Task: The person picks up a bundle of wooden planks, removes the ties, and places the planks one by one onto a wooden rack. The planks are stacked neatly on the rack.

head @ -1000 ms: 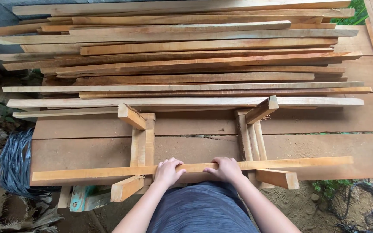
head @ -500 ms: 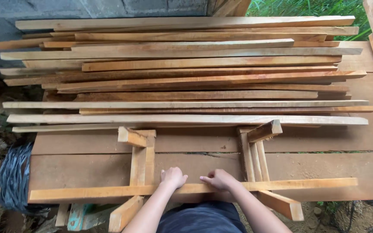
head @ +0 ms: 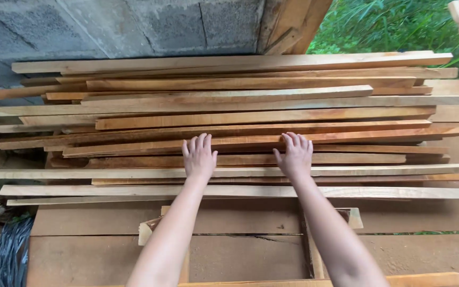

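1. Nearest, low in view: a small frame (head: 314, 250) on the bench (head: 81, 255) – half hidden by both arms, easy to knock with an elbow.
2. Past it, left hand (head: 199, 157) and right hand (head: 295, 154) lying flat, fingers spread, gripping nothing – palms down on the slats (head: 251, 141) stacked across the bench.
3. Loosely stacked and uneven – likely to slide or pinch fingers if pressed off-centre; rough edges, so splinters too.
4. Furthest back: a block wall (head: 134, 26), blocking any slat pushed that way.
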